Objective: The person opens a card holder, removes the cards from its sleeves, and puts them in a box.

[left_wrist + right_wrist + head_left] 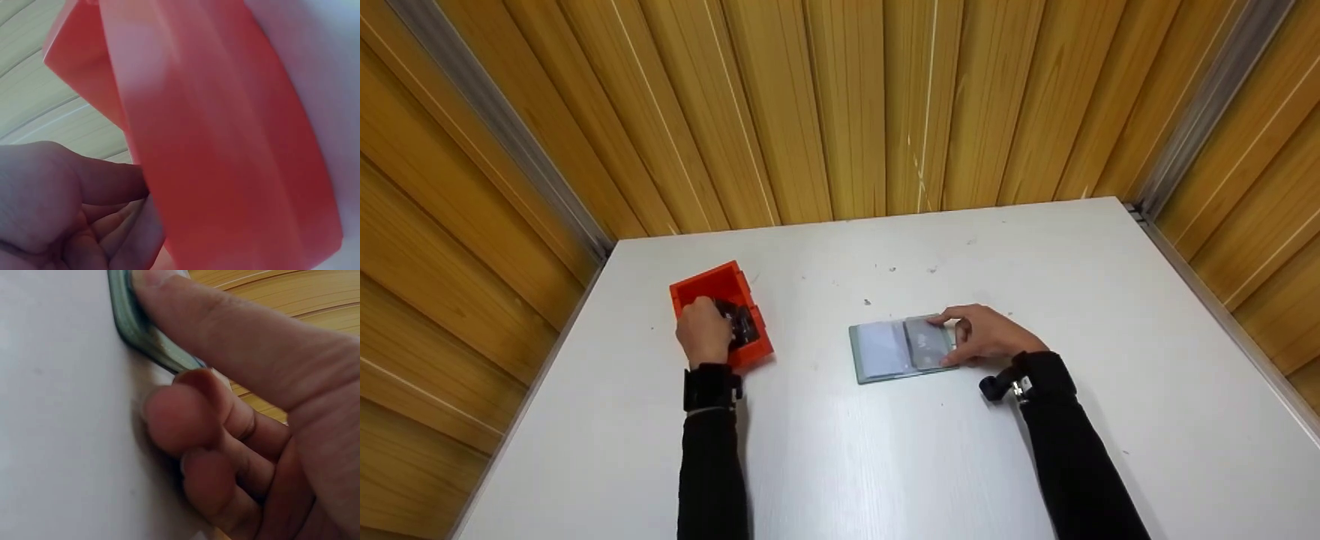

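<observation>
My left hand [704, 334] reaches into a red plastic bin [765, 347], beside several dark packets or cards [745, 324]. In the left wrist view the bin's wall [225, 140] hides the fingertips, so whether they pinch something cannot be told. An opened card holder [855, 352] with a pale green edge lies flat on the table. White shows in its left pocket, and a grey card [928, 345] with light lettering lies on its right half. My right hand [986, 334] holds that right end between thumb and forefinger; in the right wrist view the other fingers [180, 419] curl beside the green edge [135, 337].
The white table [885, 465] carries a few small dark marks near its back. Wood-patterned walls [840, 112] stand behind it and along both sides, with grey metal posts [502, 120] at the corners. The bin is left of the card holder.
</observation>
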{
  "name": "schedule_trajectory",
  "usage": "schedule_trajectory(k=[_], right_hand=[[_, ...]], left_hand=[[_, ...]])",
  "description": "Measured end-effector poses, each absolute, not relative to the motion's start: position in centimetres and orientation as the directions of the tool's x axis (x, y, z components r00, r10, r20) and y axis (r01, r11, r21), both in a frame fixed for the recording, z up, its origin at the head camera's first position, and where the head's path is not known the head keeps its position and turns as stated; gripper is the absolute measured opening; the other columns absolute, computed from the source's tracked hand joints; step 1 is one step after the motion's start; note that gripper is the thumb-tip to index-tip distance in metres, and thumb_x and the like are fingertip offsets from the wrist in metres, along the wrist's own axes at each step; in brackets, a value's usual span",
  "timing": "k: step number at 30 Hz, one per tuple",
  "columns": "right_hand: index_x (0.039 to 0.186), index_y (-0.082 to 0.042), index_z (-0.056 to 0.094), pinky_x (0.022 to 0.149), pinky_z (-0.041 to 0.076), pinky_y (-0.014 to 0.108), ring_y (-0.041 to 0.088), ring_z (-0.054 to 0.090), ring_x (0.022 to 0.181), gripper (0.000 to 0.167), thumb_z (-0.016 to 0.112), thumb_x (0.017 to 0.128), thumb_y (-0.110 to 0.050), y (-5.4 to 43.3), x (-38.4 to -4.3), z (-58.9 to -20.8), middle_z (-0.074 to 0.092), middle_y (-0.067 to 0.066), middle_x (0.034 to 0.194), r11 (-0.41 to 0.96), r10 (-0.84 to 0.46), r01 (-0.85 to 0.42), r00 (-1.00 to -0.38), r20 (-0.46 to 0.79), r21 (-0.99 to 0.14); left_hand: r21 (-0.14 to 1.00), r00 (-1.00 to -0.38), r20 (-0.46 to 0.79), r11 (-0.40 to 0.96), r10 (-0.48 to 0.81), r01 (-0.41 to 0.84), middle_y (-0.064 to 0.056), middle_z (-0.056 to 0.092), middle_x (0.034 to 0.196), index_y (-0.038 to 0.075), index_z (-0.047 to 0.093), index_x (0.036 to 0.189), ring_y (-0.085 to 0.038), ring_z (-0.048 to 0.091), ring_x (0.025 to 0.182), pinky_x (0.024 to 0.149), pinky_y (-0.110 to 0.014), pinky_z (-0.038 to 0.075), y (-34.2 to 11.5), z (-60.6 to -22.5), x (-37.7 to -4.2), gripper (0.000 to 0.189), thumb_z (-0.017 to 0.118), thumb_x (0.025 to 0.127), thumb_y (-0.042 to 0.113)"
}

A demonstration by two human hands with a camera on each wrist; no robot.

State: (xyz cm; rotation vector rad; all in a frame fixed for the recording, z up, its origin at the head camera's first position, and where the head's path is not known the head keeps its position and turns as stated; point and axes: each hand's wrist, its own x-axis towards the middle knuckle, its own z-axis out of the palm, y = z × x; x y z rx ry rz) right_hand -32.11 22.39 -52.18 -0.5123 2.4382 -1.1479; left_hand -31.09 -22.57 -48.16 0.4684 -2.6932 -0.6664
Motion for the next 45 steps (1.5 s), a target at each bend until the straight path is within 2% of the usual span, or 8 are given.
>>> schedule_trajectory(k=[6,13,23,31,45], right_hand=[[0.141,-0.018,0.065,0.058,0.045,0.023,0.014,0.056,0.063,0.073,0.095,0.074,-0.026,22.3,-32.2,-52.0,0.060,0.001,0.070,0.617,-0.476,-0.170,-0.858,-0.193,-0.768],[0.140,-0.017,0.065,0.058,0.046,0.023,0.014,0.055,0.063,0.073,0.095,0.073,-0.024,22.4,-32.2,-52.0,0.060,0.001,0.069,0.608,-0.477,-0.167,-0.859,-0.189,-0.776],[0.140,-0.017,0.065,0.056,0.046,0.022,0.013,0.056,0.058,0.073,0.095,0.073,-0.022,22.4,-32.1,-52.1,0.060,0.000,0.068,0.580,-0.489,-0.158,-0.852,-0.187,-0.799],[0.140,-0.018,0.066,0.057,0.046,0.022,0.013,0.056,0.061,0.074,0.096,0.073,-0.024,22.4,-32.1,-52.1,0.060,0.000,0.069,0.589,-0.482,-0.161,-0.857,-0.184,-0.792],[0.140,-0.016,0.065,0.056,0.046,0.022,0.013,0.056,0.061,0.074,0.095,0.073,-0.023,22.4,-32.2,-52.0,0.060,0.000,0.069,0.590,-0.491,-0.169,-0.852,-0.185,-0.790]], left_hand=[[0.481,-0.898,0.197,0.837,-0.394,-0.261,-0.027,0.070,0.082,-0.010,0.073,0.104,-0.039,0.068,0.077,0.080,-0.051,0.062,-22.1,-48.3,-31.1,0.020,0.058,0.100,0.001],[0.406,-0.888,0.202,0.861,-0.413,-0.308,-0.029,0.072,0.088,-0.012,0.073,0.107,-0.040,0.070,0.079,0.080,-0.051,0.063,-21.6,-48.5,-31.5,0.023,0.057,0.102,0.003],[0.337,-0.902,0.156,0.880,-0.403,-0.335,-0.031,0.073,0.095,-0.013,0.073,0.108,-0.042,0.071,0.085,0.079,-0.053,0.062,-21.2,-49.1,-31.5,0.024,0.056,0.101,0.003],[0.313,-0.903,0.149,0.885,-0.404,-0.344,-0.032,0.073,0.099,-0.012,0.073,0.111,-0.043,0.072,0.088,0.080,-0.054,0.062,-21.1,-49.3,-31.6,0.024,0.057,0.100,0.002],[0.292,-0.891,0.198,0.893,-0.408,-0.343,-0.031,0.073,0.092,-0.013,0.073,0.109,-0.041,0.072,0.083,0.083,-0.051,0.063,-20.8,-49.2,-31.6,0.022,0.064,0.099,0.003]])
